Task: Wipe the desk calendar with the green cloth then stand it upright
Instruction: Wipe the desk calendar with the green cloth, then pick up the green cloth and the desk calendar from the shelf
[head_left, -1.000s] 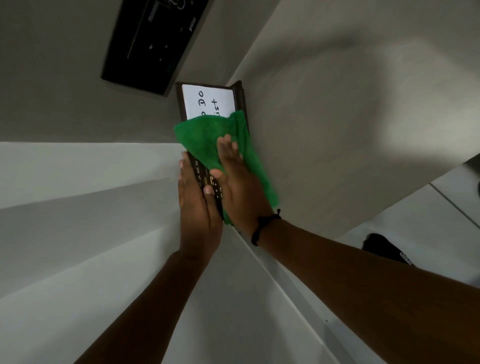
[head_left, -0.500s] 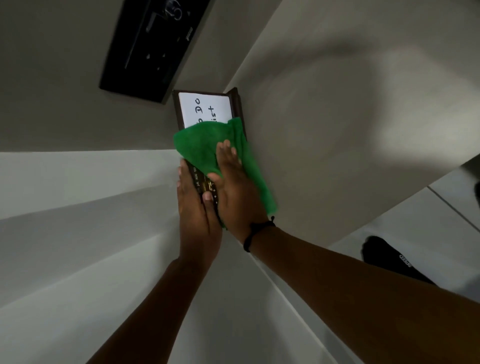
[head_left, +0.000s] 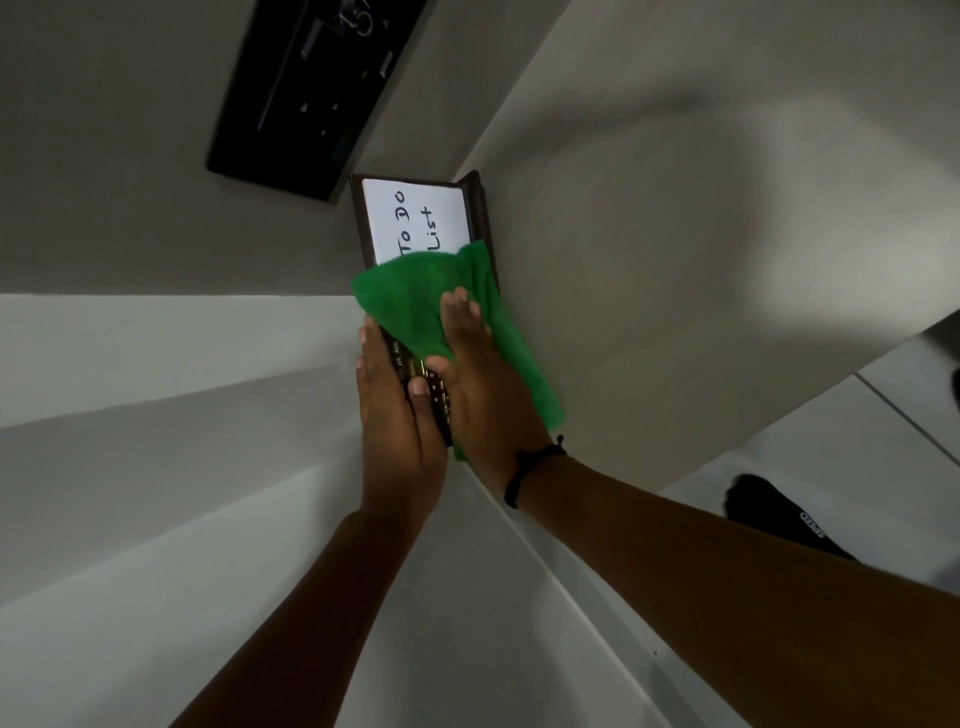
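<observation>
The desk calendar (head_left: 415, 218) is a dark-framed board with a white panel reading "To Do List" at its far end and dark date tiles near me. It lies flat at the corner of the beige desk (head_left: 675, 234). The green cloth (head_left: 410, 306) covers its middle. My right hand (head_left: 483, 374) lies flat on the cloth, palm down, pressing it onto the calendar. My left hand (head_left: 397, 415) holds the calendar's near left edge, thumb over the date tiles.
A black keyboard-like device (head_left: 306, 88) lies on the desk beyond the calendar. A white wall or cabinet side (head_left: 156, 415) fills the left. White floor tiles (head_left: 831, 441) and a dark foot (head_left: 769, 514) show at the right.
My right hand has slid the cloth toward me along the calendar, uncovering all of the "To Do List" writing. My left hand keeps its hold.
</observation>
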